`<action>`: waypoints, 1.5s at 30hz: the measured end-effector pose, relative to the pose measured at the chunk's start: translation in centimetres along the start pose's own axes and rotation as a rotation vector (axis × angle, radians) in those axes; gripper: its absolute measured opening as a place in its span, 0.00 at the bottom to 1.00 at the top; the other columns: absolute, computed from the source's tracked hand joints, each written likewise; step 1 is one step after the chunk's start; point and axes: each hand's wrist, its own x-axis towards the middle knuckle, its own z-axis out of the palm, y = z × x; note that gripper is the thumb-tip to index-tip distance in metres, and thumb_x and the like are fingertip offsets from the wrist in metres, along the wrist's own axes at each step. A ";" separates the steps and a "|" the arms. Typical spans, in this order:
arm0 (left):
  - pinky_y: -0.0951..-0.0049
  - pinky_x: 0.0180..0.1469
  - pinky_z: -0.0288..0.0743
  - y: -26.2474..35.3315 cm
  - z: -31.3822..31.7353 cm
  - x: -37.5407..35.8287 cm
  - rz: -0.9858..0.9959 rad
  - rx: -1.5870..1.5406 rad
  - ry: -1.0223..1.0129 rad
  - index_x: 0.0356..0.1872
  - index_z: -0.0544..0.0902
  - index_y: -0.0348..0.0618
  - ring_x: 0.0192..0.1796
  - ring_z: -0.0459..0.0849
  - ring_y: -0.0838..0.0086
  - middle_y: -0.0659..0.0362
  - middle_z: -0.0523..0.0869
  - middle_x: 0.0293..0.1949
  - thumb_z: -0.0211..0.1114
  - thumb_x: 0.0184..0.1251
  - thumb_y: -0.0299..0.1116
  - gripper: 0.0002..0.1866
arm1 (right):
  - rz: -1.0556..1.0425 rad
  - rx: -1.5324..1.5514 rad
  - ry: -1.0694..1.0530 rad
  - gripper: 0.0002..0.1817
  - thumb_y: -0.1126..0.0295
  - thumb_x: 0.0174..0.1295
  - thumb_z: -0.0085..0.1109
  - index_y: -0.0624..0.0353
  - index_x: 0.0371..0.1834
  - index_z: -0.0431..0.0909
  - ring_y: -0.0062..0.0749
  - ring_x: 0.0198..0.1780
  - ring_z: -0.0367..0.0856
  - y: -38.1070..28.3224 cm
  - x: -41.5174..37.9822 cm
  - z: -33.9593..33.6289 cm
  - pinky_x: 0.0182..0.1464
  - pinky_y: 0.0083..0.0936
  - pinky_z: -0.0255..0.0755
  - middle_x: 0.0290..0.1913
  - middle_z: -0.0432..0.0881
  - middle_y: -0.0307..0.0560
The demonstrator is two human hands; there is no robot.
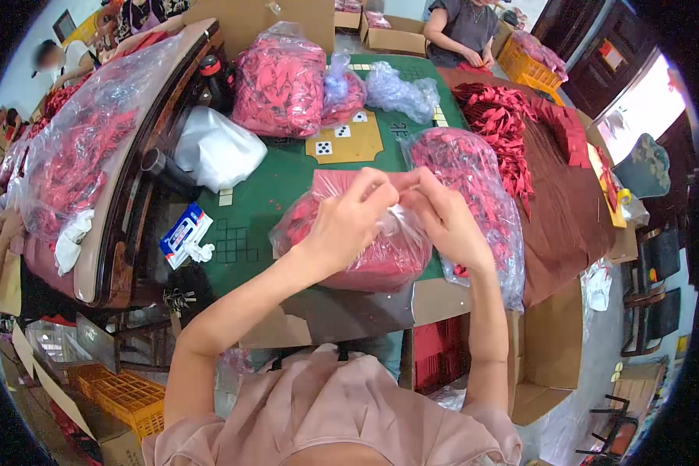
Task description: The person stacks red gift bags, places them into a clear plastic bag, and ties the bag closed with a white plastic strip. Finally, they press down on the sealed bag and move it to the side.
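A clear plastic bag (365, 252) stuffed with small red pieces sits at the near edge of the green table (272, 194), bulging and rounded, its thin film crinkled and gathered at the top. The left hand (349, 221) and right hand (446, 221) are close together over it, both pinching the bunched bag mouth between fingers and thumb. Just to its right lies a longer bag of red pieces (474, 186), reaching the table's near right corner.

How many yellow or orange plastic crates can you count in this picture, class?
2. One yellow crate stands at the far end of the table, beside a seated person. One orange crate sits on the floor at lower left. Others may be hidden behind bags or boxes.
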 end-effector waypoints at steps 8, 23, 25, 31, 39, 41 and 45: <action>0.66 0.34 0.77 -0.2 0.1 -0.1 -0.079 -0.102 0.061 0.38 0.78 0.45 0.35 0.80 0.63 0.56 0.73 0.36 0.64 0.46 0.14 0.18 | -0.057 0.091 -0.155 0.07 0.72 0.64 0.57 0.64 0.40 0.76 0.32 0.36 0.80 2.7 2.0 -0.7 0.42 0.27 0.73 0.33 0.81 0.47; 0.65 0.34 0.78 -0.5 -0.4 -0.5 -0.120 -0.204 0.088 0.33 0.82 0.43 0.35 0.83 0.61 0.56 0.78 0.33 0.64 0.45 0.16 0.13 | -0.342 -0.109 -0.065 0.07 0.78 0.61 0.56 0.63 0.41 0.79 0.41 0.40 0.79 1.9 2.7 -1.0 0.43 0.29 0.72 0.37 0.79 0.48; 0.65 0.34 0.78 -0.6 -0.4 -0.5 -0.123 -0.215 0.090 0.33 0.82 0.43 0.35 0.83 0.60 0.56 0.78 0.33 0.64 0.45 0.16 0.13 | -0.325 -0.157 -0.077 0.08 0.78 0.60 0.56 0.62 0.42 0.80 0.41 0.41 0.79 0.9 2.3 -1.2 0.44 0.29 0.72 0.37 0.78 0.47; 0.65 0.33 0.78 -0.3 -0.5 -0.4 -0.092 -0.153 0.100 0.33 0.82 0.43 0.34 0.83 0.61 0.56 0.78 0.32 0.64 0.43 0.16 0.14 | -0.424 -0.183 -0.008 0.11 0.78 0.58 0.59 0.58 0.44 0.81 0.35 0.44 0.76 -0.8 1.4 -1.1 0.45 0.28 0.71 0.38 0.75 0.45; 0.67 0.33 0.78 -0.3 -0.4 -0.5 -0.084 -0.178 0.108 0.34 0.83 0.44 0.33 0.83 0.64 0.57 0.79 0.33 0.64 0.43 0.16 0.15 | -0.183 -0.066 -0.045 0.09 0.73 0.57 0.66 0.65 0.39 0.82 0.27 0.39 0.79 1.7 2.2 -1.4 0.44 0.24 0.72 0.36 0.81 0.44; 0.69 0.32 0.77 -0.4 -0.2 -0.5 -0.099 -0.181 0.112 0.34 0.86 0.45 0.32 0.83 0.67 0.59 0.80 0.32 0.66 0.44 0.17 0.14 | -0.220 0.013 -0.056 0.06 0.73 0.58 0.65 0.65 0.35 0.82 0.26 0.37 0.80 2.1 3.0 -1.5 0.43 0.25 0.72 0.33 0.82 0.43; 0.69 0.32 0.78 -1.0 0.2 -0.7 -0.092 -0.242 0.112 0.33 0.86 0.45 0.31 0.83 0.66 0.58 0.80 0.31 0.64 0.44 0.16 0.14 | -0.410 -0.125 -0.137 0.06 0.71 0.59 0.64 0.63 0.32 0.81 0.29 0.38 0.79 3.3 5.7 -2.2 0.43 0.26 0.71 0.31 0.81 0.43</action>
